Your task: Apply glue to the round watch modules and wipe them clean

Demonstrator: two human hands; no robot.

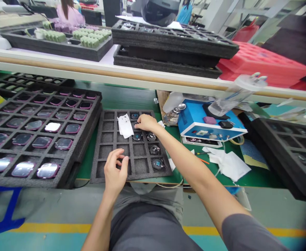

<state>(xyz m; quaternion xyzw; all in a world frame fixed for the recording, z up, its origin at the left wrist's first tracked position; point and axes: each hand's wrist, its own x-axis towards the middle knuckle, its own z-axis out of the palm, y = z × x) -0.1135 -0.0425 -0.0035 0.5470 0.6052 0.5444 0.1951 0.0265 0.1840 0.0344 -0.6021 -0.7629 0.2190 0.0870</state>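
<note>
In front of me lies a black foam tray (123,173) with square compartments. Several round black watch parts (158,163) sit in its right-hand columns. At the tray's far side my right hand (147,122) is closed, its fingertips pinched at a round black watch part (134,124) in a compartment; the fingers partly cover it. My left hand (115,169) hovers over the near left compartments with fingers curled, thumb apart and nothing held. A white wipe (125,125) with small dark specks lies across the tray between the hands.
Left stands a thick foam tray (83,150) of purple-rimmed watch faces. To the right are a blue machine (211,122), a clear cylinder (233,94), crumpled wipes (232,165) and another dark tray (278,153). A shelf edge (90,71) crosses above, bearing stacked trays and red foam.
</note>
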